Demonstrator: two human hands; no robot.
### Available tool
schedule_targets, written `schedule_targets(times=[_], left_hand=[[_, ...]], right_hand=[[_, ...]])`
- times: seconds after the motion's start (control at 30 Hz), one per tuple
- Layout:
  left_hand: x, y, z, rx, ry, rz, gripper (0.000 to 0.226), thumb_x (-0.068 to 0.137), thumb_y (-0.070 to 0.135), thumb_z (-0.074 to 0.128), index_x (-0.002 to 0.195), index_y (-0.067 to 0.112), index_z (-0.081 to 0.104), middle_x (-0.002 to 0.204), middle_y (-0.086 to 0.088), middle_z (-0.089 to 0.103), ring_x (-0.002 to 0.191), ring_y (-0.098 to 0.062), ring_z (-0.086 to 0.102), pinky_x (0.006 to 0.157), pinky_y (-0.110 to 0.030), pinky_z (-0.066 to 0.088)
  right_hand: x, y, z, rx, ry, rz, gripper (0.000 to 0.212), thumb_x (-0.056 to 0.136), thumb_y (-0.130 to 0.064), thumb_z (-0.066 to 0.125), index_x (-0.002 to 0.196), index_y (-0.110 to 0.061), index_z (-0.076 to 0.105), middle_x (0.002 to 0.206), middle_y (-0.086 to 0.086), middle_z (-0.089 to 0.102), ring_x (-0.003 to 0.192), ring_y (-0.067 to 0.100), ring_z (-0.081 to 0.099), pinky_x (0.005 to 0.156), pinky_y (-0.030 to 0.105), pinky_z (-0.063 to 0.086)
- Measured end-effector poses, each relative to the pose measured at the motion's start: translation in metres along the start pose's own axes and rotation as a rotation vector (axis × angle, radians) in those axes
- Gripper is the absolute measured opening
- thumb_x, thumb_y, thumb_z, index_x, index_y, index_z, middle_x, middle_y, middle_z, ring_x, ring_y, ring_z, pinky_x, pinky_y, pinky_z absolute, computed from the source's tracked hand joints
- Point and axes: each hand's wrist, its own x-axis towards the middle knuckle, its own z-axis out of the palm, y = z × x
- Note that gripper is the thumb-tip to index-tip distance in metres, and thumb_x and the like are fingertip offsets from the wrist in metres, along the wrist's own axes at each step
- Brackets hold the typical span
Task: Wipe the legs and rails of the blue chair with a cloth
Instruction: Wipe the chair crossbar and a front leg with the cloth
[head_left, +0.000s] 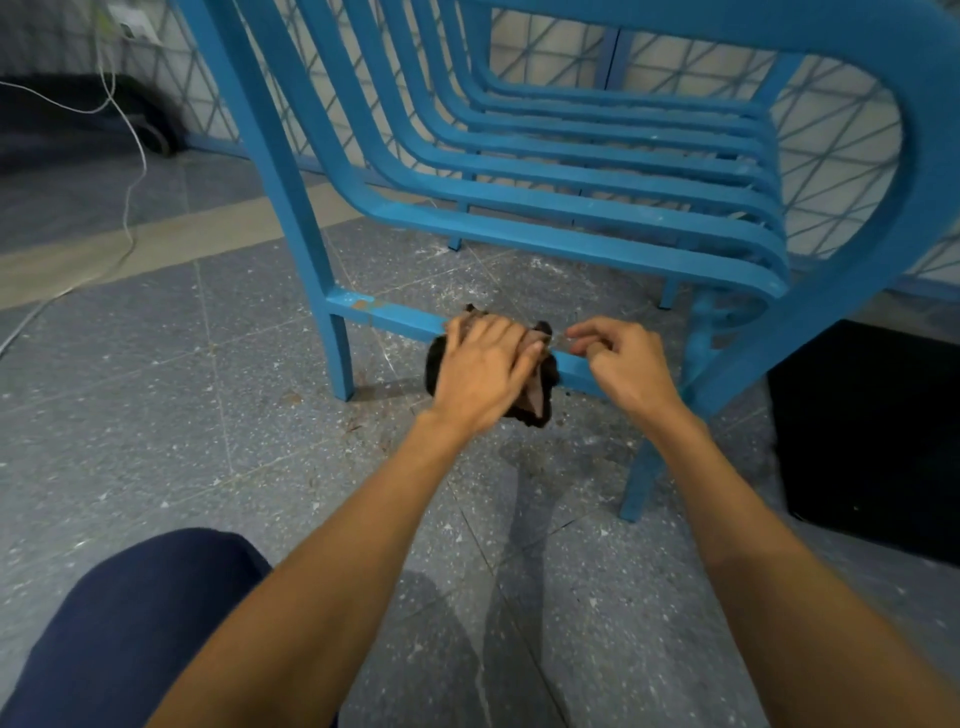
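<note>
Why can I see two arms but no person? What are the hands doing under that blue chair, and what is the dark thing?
The camera sits on the person's head and looks forward and down, so you see what they see: their own two arms reaching out, plus a knee in dark blue trousers at the bottom. There is just this one picture, from that one spot.

In front of them stands the blue chair on a speckled grey floor. The left hand presses a dark cloth onto the low rail that joins two of the chair's legs; that is how they wipe it. The right hand is at the same rail, just beside the cloth, fingers curled. I cannot tell whether it is pinching something.

A white cable lies on the floor to the left.
</note>
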Motion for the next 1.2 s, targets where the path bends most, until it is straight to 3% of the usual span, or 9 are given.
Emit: schedule_targets(times=[0.2,0.33,0.5,0.57,0.73,0.9,1.03,1.13,1.2], left_hand=[[0.001,-0.037,-0.007,-0.02,0.021,0.143,0.042,0.098,0.045,0.029,0.116,0.021,0.059,0.118,0.003,0.06,0.117,-0.017,0.049,0.101,-0.034,0.027],[0.01,-0.08,-0.021,-0.009,0.029,-0.003,0.049,0.096,0.048,0.026,0.115,0.02,0.062,0.112,-0.001,0.063,0.113,-0.022,0.051,0.099,-0.036,0.028],[0.03,-0.07,-0.018,0.098,0.011,-0.253,0.041,0.097,0.041,0.034,0.104,0.016,0.066,0.112,-0.006,0.067,0.112,-0.026,0.052,0.104,-0.042,0.026],[0.019,-0.061,-0.01,0.085,0.071,-0.185,0.041,0.096,0.041,0.031,0.103,0.018,0.065,0.108,-0.003,0.067,0.11,-0.024,0.053,0.104,-0.041,0.026],[0.007,-0.081,-0.011,-0.016,0.103,0.047,0.04,0.095,0.044,0.032,0.109,0.024,0.063,0.107,0.004,0.063,0.109,-0.017,0.051,0.098,-0.034,0.029],[0.014,-0.127,-0.027,-0.02,0.039,-0.037,0.055,0.094,0.052,0.022,0.119,0.022,0.06,0.112,0.0,0.062,0.11,-0.019,0.049,0.101,-0.036,0.027],[0.02,-0.152,-0.035,0.044,0.007,-0.161,0.057,0.091,0.051,0.023,0.116,0.02,0.063,0.113,-0.003,0.065,0.112,-0.024,0.051,0.103,-0.041,0.029],[0.019,-0.122,-0.026,0.019,0.078,-0.267,0.05,0.089,0.046,0.026,0.101,0.017,0.066,0.106,-0.004,0.066,0.109,-0.025,0.052,0.107,-0.044,0.025],[0.012,-0.1,-0.017,-0.015,0.117,-0.173,0.047,0.091,0.044,0.027,0.099,0.017,0.065,0.104,-0.002,0.066,0.107,-0.023,0.052,0.105,-0.043,0.027]], right_hand=[[0.008,-0.015,0.015,-0.06,-0.038,0.002,0.029,0.091,-0.01,0.047,0.111,-0.017,0.067,0.096,0.002,0.068,0.081,0.01,0.059,0.073,0.018,0.042],[0.013,-0.032,0.042,-0.128,-0.101,-0.052,0.03,0.092,-0.015,0.045,0.113,-0.021,0.066,0.088,0.002,0.067,0.068,0.012,0.057,0.064,0.025,0.046],[0.019,-0.056,0.065,-0.154,-0.122,-0.056,0.034,0.091,-0.02,0.041,0.117,-0.024,0.063,0.108,0.011,0.067,0.094,0.028,0.062,0.085,0.042,0.052],[0.017,-0.059,0.071,-0.163,-0.107,-0.054,0.032,0.092,-0.018,0.04,0.113,-0.019,0.064,0.109,0.015,0.066,0.101,0.033,0.059,0.088,0.042,0.048],[0.011,-0.05,0.072,-0.159,-0.038,-0.031,0.031,0.095,-0.016,0.038,0.107,-0.017,0.066,0.09,0.008,0.066,0.081,0.024,0.057,0.073,0.037,0.047],[0.012,-0.047,0.074,-0.234,-0.045,-0.07,0.03,0.095,-0.024,0.042,0.115,-0.021,0.064,0.084,0.001,0.065,0.067,0.015,0.055,0.067,0.031,0.041],[0.009,-0.045,0.073,-0.39,-0.096,-0.159,0.04,0.094,-0.04,0.047,0.13,-0.024,0.054,0.12,0.002,0.063,0.102,0.024,0.058,0.088,0.035,0.041],[0.01,-0.042,0.077,-0.428,-0.096,-0.183,0.044,0.094,-0.044,0.049,0.134,-0.025,0.051,0.126,0.002,0.06,0.109,0.025,0.057,0.093,0.036,0.039],[0.011,-0.04,0.078,-0.433,-0.072,-0.183,0.044,0.094,-0.043,0.05,0.134,-0.025,0.051,0.125,0.003,0.06,0.111,0.026,0.056,0.092,0.035,0.039]])
